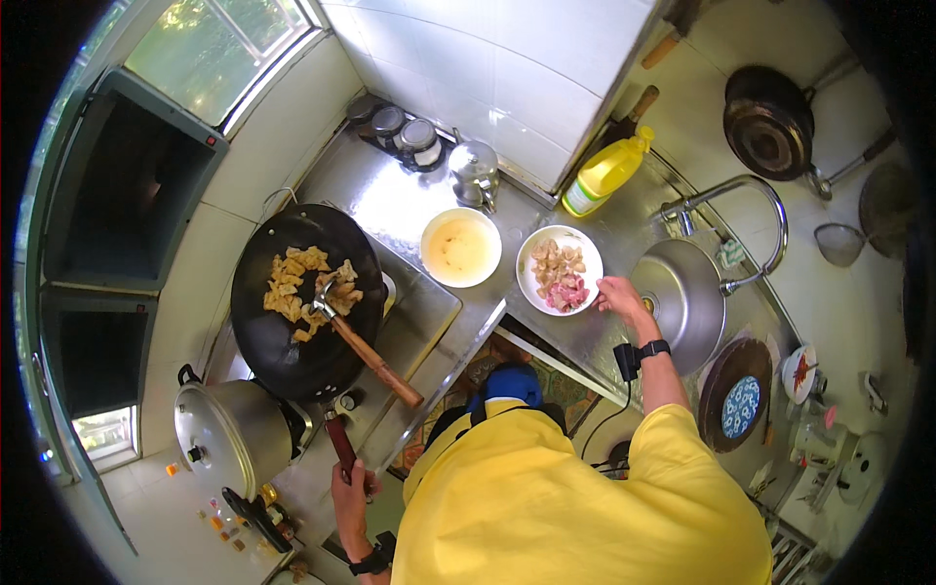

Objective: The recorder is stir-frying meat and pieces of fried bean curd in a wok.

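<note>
My left hand (352, 486) is closed around the reddish-brown handle (339, 439) of a black wok (292, 365). Browned pieces of food (292, 281) lie in the wok. A metal spatula with a wooden handle (376, 363) rests in it, its handle sticking out over the rim toward me. On the steel counter to the right, my right hand (620, 300) grips the edge of a white bowl (528, 252). That bowl holds pale meat pieces (556, 263) and pinkish raw meat (567, 292). Beside it stands another white bowl with yellowish liquid (461, 248).
A pressure cooker (234, 435) stands left of my left hand. Behind the bowls are a metal kettle (474, 172), lidded jars (419, 142) and a yellow bottle (607, 175). A sink (687, 292) with a curved faucet (768, 201) and a round dark board (713, 409) lie to the right.
</note>
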The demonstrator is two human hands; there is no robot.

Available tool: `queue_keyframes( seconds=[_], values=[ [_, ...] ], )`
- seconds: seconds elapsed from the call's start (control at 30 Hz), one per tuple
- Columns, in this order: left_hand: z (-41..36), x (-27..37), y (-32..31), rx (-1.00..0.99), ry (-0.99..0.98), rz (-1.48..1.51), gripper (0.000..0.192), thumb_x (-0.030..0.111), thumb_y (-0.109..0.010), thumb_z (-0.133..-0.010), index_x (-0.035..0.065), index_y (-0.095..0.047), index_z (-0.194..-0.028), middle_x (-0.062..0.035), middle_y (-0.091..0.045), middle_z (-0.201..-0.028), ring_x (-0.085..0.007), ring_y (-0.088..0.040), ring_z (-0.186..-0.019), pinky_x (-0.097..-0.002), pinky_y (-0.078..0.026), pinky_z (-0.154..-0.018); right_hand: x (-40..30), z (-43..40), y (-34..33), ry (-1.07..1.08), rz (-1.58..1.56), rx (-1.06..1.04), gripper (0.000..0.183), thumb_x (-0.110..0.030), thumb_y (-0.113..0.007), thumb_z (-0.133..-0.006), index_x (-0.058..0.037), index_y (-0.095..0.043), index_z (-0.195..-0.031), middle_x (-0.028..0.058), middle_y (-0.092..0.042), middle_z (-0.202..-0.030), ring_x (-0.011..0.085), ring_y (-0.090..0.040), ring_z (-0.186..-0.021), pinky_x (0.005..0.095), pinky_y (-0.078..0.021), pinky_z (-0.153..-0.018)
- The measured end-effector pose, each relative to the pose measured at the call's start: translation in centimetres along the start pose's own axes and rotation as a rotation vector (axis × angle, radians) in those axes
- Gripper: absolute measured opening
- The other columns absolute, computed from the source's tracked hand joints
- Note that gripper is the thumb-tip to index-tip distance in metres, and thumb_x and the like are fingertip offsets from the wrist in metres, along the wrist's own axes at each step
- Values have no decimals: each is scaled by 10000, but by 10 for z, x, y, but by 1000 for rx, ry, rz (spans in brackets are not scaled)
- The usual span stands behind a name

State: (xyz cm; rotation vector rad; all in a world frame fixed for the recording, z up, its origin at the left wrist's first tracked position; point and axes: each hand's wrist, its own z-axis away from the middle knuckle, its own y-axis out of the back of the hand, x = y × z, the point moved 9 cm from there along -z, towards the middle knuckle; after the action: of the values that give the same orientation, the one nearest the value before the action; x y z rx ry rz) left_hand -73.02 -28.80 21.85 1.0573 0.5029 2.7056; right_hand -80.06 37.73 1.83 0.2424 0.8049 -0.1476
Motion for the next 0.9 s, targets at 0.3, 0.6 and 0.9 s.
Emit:
queue_keyframes(
  seconds=[0.3, 0.6, 0.9],
  values=[
    [15, -1, 8, 204, -59, 161, 393, 339, -606, -1041, -10, -555, -1212, -63, -633, -872, -148, -616, -791, -312, -492, -697, -8, -14, -3, 68, 189, -2, 249, -182, -517, -1023, 11, -672, -1006, 53, -676, -794, 119, -609, -646, 269, -484, -566],
    [37, 21, 69, 725, -295, -137, 399, 349, -584, -1056, -24, -615, -1194, -83, -658, -976, -142, -559, -825, -318, -470, -748, -70, 56, 10, 291, 301, 137, 218, -150, -510, -1024, 13, -650, -1055, 36, -655, -788, 86, -533, -563, 256, -427, -506],
    [48, 129, 21, 287, -406, 117, 328, 275, -487, -1103, -1, -656, -1157, -13, -647, -780, -103, -507, -691, -277, -448, -675, -245, 188, -147, 434, 257, -237, 203, -107, -533, -1022, 29, -676, -1067, 25, -683, -792, 71, -600, -606, 226, -505, -545]
  ],
)
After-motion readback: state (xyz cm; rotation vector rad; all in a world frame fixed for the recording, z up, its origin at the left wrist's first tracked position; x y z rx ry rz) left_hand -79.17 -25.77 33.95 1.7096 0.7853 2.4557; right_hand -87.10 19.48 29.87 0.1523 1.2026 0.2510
